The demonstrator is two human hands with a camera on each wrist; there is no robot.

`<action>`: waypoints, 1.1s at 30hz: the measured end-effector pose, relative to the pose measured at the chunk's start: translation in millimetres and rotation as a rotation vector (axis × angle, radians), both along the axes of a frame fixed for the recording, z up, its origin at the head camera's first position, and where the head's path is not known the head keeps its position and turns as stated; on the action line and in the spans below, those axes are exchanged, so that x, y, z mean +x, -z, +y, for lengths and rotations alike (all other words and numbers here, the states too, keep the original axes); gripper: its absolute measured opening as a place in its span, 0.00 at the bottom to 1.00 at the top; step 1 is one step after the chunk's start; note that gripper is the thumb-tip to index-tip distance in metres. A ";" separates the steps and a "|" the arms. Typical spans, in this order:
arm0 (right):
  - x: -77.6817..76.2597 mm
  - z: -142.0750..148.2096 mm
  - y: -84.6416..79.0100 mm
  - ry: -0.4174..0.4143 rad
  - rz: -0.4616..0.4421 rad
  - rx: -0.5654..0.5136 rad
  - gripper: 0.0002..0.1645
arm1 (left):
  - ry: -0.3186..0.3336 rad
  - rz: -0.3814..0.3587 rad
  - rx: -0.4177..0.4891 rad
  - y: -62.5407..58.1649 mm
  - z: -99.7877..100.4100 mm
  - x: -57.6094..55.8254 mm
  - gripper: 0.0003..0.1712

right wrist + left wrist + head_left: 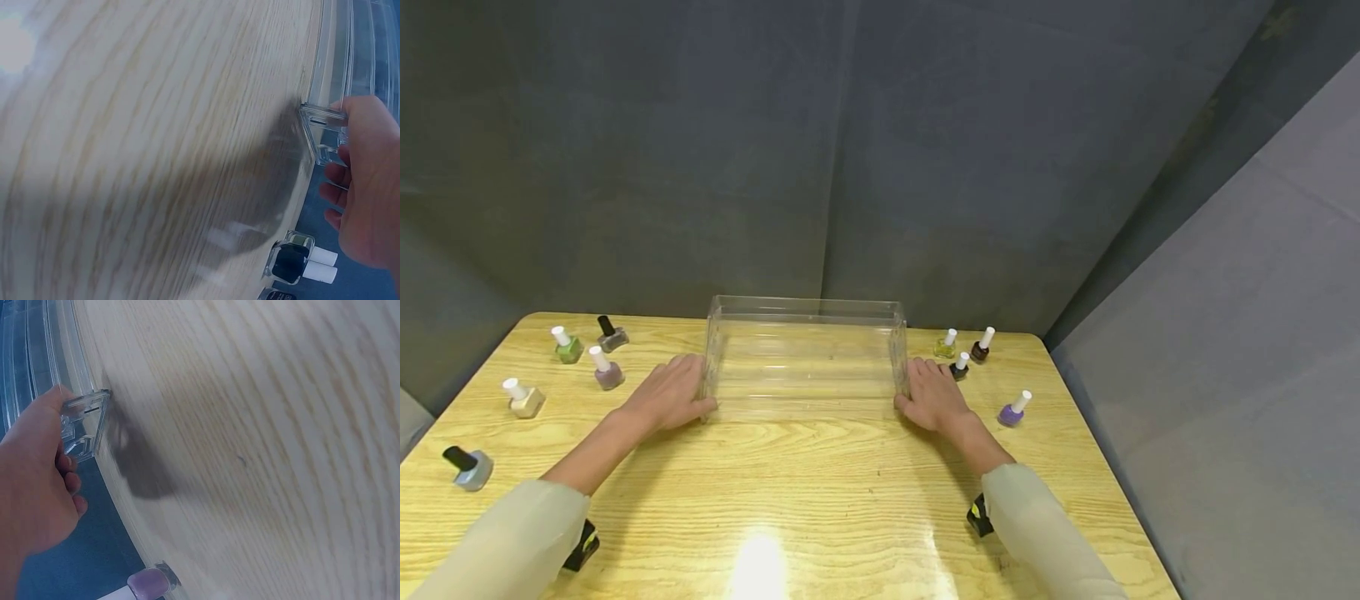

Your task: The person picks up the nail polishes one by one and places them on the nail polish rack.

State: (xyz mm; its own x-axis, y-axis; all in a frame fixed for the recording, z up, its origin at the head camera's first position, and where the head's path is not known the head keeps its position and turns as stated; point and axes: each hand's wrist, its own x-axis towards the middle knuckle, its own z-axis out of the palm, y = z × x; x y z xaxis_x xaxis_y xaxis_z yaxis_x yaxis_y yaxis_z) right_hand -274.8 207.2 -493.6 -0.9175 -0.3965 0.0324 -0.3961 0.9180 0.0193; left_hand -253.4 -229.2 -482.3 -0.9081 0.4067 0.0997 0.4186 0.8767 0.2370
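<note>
A clear plastic rack (805, 310) with long horizontal ledges stands near the back edge of the wooden table. At its left end my left hand (673, 392) grips the side; the left wrist view shows the thumb on the clear end panel (87, 403) and the fingers curled beyond it. My right hand (934, 396) holds the opposite end likewise, thumb against the panel (322, 114) in the right wrist view. Close to the right hand is a black nail polish bottle (958, 371) with a white cap. A mauve nail polish bottle (609, 377) lies left of the left hand.
Left on the table (820, 492) are green (570, 350), grey (613, 339), cream (527, 403) and light blue (473, 472) polish bottles. On the right are yellow-green (944, 349), dark brown (980, 352) and purple (1011, 415) bottles. A dark curtain (760, 167) hangs behind.
</note>
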 end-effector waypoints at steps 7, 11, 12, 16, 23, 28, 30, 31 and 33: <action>-3.7 -0.9 1.3 0.012 -0.020 -0.004 0.18 | -0.012 -0.038 -0.004 -1.7 0.4 -3.6 0.19; -5.8 -2.1 1.0 0.020 -0.025 -0.011 0.18 | -0.016 -0.040 -0.008 -3.3 0.0 -4.3 0.19; -6.1 -2.3 0.9 0.021 -0.025 -0.018 0.18 | -0.019 -0.042 -0.013 -3.2 -0.1 -4.6 0.19; -7.1 -2.4 2.5 0.036 -0.034 -0.033 0.18 | -0.020 -0.052 -0.039 -1.8 -0.2 -5.2 0.19; -7.0 -1.5 7.9 0.044 -0.044 -0.039 0.19 | -0.001 0.007 -0.090 2.1 -0.8 -4.2 0.21; -6.5 -1.8 8.5 0.049 -0.057 -0.059 0.22 | 0.000 0.042 -0.099 3.6 -1.3 -2.7 0.21; -6.4 -1.5 9.1 0.048 -0.058 -0.082 0.21 | 0.004 0.053 -0.100 4.0 -1.2 -2.2 0.20; -6.3 -1.1 9.7 0.048 -0.053 -0.099 0.20 | 0.004 0.056 -0.095 4.4 -1.0 -2.1 0.20; -6.0 0.0 11.1 0.052 -0.027 -0.146 0.21 | 0.005 0.068 -0.094 5.9 -1.3 -2.1 0.20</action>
State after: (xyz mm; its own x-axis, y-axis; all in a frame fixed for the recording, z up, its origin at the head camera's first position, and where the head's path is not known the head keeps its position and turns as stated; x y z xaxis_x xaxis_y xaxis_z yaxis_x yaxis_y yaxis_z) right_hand -280.8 207.2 -504.7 -0.9378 -0.3417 0.0615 -0.3469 0.9294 -0.1261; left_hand -255.6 -230.4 -488.3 -0.8986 0.4213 0.1226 0.4351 0.8917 0.1245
